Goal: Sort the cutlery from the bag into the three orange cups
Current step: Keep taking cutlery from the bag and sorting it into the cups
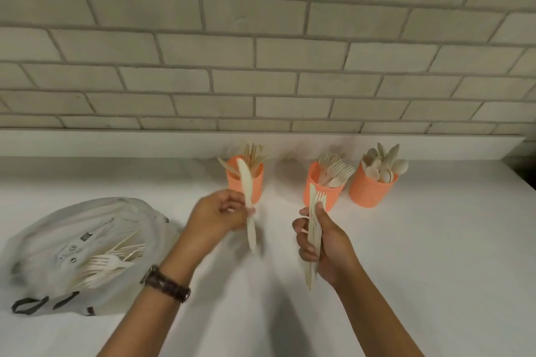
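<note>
My left hand is pinching one pale wooden knife just short of the left orange perforated cup of knives, and my right hand clutches a loose bundle of wooden forks, so I'd guess a fork slips out or knocks the middle orange cup.

left hand: raised, fingers pinched closed; right hand: raised, fingers curled closed

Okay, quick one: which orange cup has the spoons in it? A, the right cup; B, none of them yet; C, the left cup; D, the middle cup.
A: rounded spoon bowls stick up from the right cup, while the middle cup shows fork tines and the left cup holds knives.
</note>
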{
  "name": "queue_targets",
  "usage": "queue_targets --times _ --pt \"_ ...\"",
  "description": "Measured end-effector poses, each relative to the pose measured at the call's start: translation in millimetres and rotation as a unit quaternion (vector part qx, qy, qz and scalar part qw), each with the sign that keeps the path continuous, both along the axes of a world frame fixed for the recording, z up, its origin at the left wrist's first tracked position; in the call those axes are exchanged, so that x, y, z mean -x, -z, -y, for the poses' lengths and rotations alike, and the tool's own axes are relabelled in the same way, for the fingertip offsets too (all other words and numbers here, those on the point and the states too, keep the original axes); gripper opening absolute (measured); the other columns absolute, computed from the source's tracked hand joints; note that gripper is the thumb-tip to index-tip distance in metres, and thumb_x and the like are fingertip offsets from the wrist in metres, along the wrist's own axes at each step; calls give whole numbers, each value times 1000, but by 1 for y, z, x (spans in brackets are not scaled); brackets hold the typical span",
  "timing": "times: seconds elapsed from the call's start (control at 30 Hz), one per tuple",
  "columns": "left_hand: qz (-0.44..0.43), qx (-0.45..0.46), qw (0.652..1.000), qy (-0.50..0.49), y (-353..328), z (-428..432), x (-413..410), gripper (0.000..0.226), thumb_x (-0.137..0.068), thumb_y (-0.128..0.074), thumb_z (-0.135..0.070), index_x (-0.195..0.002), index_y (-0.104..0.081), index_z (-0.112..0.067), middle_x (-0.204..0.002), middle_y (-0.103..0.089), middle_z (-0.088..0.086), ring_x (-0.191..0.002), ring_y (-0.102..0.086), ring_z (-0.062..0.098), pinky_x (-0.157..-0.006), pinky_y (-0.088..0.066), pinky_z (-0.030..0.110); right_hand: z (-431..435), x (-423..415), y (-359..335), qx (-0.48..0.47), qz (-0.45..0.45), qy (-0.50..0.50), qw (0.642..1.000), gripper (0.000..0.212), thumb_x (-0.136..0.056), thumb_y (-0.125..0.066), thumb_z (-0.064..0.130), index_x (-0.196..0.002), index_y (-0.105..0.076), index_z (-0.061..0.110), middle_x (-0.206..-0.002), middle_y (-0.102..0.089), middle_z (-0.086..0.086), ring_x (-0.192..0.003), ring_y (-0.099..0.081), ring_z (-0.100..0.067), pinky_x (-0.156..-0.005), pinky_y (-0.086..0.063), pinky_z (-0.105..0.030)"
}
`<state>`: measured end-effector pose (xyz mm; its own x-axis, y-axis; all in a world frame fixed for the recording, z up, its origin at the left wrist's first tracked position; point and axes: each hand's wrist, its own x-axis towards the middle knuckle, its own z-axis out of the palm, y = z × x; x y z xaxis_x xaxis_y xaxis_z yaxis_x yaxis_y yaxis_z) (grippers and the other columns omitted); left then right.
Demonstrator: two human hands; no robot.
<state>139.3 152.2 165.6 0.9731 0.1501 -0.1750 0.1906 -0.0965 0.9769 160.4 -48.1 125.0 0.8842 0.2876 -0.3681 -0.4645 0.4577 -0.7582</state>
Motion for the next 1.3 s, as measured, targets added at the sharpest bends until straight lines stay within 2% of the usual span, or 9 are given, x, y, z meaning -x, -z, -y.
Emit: queue_targets --times 0.13,0.33,0.5,0.63,0.73,0.83,0.97,1.13,1.3 --pt "81 -50 989 -114 -14 -20 -52 18 -81 -65 -1 -75 -63 -18 -73 -65 1 -57 -59 -1 -61 -49 14 6 2 4 -18 -22 -37 999 43 -96 -35 50 -104 -49 10 -59 -49 -8 -30 -24 -9 -36 -18 -11" --pt "92 -216 951 -200 -8 -27 -128 21 -85 -63 -21 -101 -68 -7 -98 -67 1 -89 -58 14 -72 -34 13 4 -1 3 22 -9 -50 998 62 -99 -28 45 -57 -60 13 -63 -49 -7 -35 -23 -10 -38 -18 -13" --pt "8 -273 951 -145 43 -27 -142 27 -81 -68 -27 -101 -71 -10 -113 -68 11 -107 -61 25 -92 -42 25 0 0 5 74 -6 -52 996 34 -100 -32 37 -92 -42 6 -63 -52 -6 -36 -27 -12 -39 -21 -16" --pt "14 -341 922 -185 58 -27 -128 53 -75 -73 -36 -121 -61 -13 -125 -52 19 -117 -45 33 -99 -31 31 -3 2 1 100 3 -43 994 26 -100 -34 32 -96 -44 8 -62 -51 -6 -36 -29 -13 -41 -21 -17" --pt "101 -310 920 -219 43 -17 -102 51 -75 -74 -26 -122 -59 -14 -127 -47 15 -114 -45 26 -96 -29 20 -5 4 -2 122 11 -31 992 30 -100 -36 32 -95 -51 6 -63 -51 -6 -38 -31 -14 -41 -23 -18" --pt "132 -184 964 -137 25 8 -66 19 -79 -70 -18 -98 -66 -20 -114 -58 6 -77 -52 5 -70 -36 0 -7 7 -6 138 24 -9 990 33 -100 -38 32 -94 -55 4 -65 -51 -8 -39 -34 -14 -42 -25 -20" --pt "57 -67 996 9 15 47 -18 6 -82 -66 -29 -78 -67 -33 -83 -68 -10 -71 -59 11 -68 -51 22 -15 13 -10 174 44 13 984 35 -100 -39 31 -89 -58 3 -65 -52 -10 -42 -37 -16 -44 -29 -23" --pt "42 -41 998 14 22 59 0 11 -84 -65 -21 -76 -71 -22 -59 -66 0 -61 -59 11 -69 -54 28 -22 21 -12 209 83 0 974 37 -101 -39 32 -84 -56 4 -65 -57 -13 -42 -42 -19 -43 -34 -25" --pt "54 19 998 -23 12 53 -3 16 -85 -63 -9 -74 -71 -18 -73 -69 9 -70 -64 17 -65 -56 21 -21 19 -11 168 78 32 982 33 -102 -37 27 -93 -56 1 -65 -64 -16 -48 -59 -27 -50 -53 -34"
